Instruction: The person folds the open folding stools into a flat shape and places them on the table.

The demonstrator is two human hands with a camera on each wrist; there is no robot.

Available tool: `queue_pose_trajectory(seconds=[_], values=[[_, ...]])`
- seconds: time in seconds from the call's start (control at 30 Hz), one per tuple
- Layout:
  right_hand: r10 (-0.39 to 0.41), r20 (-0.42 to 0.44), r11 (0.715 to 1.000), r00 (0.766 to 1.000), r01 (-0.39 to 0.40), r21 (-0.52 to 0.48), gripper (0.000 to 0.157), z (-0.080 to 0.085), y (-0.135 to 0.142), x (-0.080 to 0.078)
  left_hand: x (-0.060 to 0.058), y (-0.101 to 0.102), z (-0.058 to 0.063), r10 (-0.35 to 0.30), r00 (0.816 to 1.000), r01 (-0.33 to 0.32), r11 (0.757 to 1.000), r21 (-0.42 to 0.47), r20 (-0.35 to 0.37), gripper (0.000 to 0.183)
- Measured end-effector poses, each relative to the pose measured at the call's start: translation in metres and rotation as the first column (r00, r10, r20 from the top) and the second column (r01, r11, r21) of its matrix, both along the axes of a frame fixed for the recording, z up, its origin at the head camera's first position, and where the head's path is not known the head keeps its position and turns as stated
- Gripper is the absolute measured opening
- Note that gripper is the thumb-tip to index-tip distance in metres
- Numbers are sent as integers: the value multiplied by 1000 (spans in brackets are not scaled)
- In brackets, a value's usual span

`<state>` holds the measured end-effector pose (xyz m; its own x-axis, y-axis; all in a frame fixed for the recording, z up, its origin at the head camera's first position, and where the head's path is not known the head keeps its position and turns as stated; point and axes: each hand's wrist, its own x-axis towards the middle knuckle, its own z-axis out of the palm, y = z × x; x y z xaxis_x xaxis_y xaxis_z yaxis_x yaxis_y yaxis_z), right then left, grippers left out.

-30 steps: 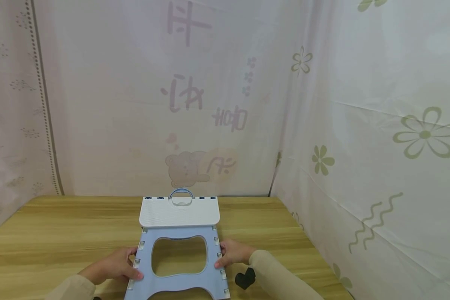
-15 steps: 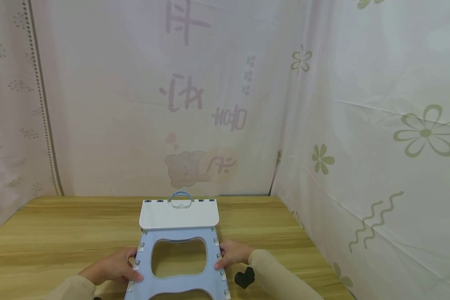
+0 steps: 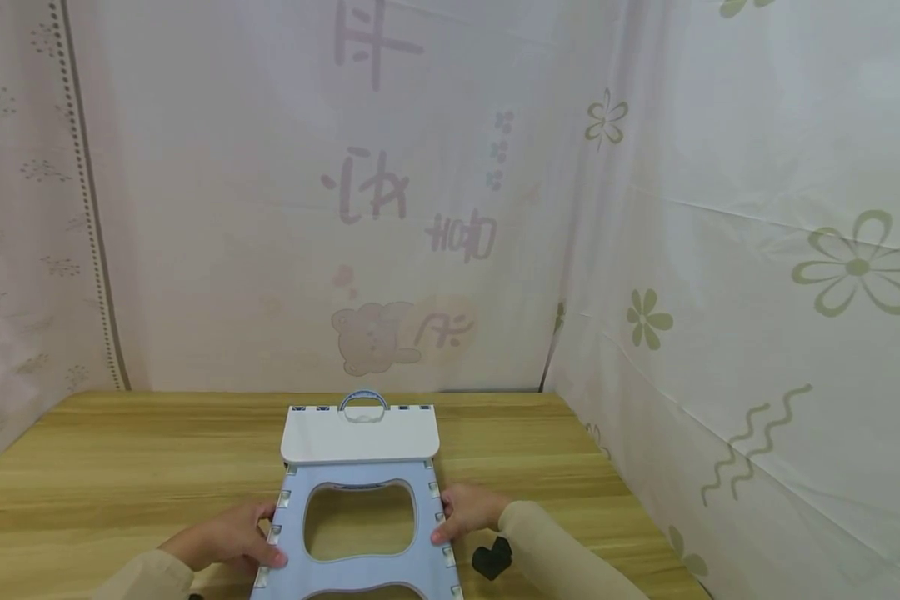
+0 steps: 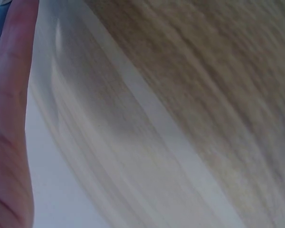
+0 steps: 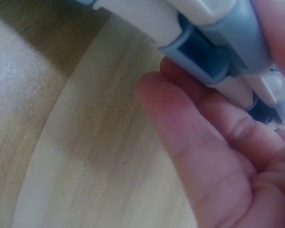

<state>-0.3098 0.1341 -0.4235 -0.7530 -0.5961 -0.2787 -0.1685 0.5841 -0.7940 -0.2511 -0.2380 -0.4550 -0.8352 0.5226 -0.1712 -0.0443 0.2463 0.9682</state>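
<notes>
A folding stool [image 3: 369, 566] faces me in the head view, with a light blue leg panel, a large cut-out and a white seat panel [image 3: 360, 435] at its far end. A blue carrying handle [image 3: 363, 395] arches over that end. My left hand [image 3: 228, 535] grips the left side edge, thumb on the blue face. On the opposite edge my right hand [image 3: 471, 510] holds on the same way. The right wrist view shows its fingers [image 5: 194, 137] under the hinged white and blue edge [image 5: 218, 42]. Only part of the left hand [image 4: 9, 118] enters the left wrist view.
The stool is over a wood-grain table [image 3: 150, 450]. A black heart-shaped piece [image 3: 492, 558] is beside the right sleeve. Printed curtains [image 3: 225, 250] hang behind the table and along both sides.
The far end of the stool, with seat panel and handle, has dropped slightly toward me. Both hands keep their grip on the side edges, nearly unmoved.
</notes>
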Motion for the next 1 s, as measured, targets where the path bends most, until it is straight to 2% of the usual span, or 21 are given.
queue_pose_trajectory(seconds=[0.23, 0.3, 0.47, 0.53, 0.73, 1.0], values=[[43, -99, 995, 994, -34, 96, 13, -3, -1, -2, 0, 0, -3, -33, 999, 33, 999, 17, -2, 54], [43, -90, 994, 995, -34, 101, 12, -5, -1, -1, 1, 0, -2, -32, 999, 32, 999, -3, 0, 52], [30, 10, 998, 999, -31, 53, 9, -8, -1, 0, 2, 0, -3, -32, 1000, 31, 999, -32, -3, 44], [31, 22, 998, 999, -32, 50, 9, -9, -1, 0, 1, 0, -3, -32, 999, 32, 998, -46, 2, 41], [47, 14, 997, 999, -48, 57, 9, -11, -1, 0, 3, 2, -1, -4, 1000, 3, 991, -132, -7, 30], [59, 41, 996, 997, -62, 68, 8, -9, -3, -1, 3, 1, -2, -18, 1000, 16, 994, -109, -19, 35]])
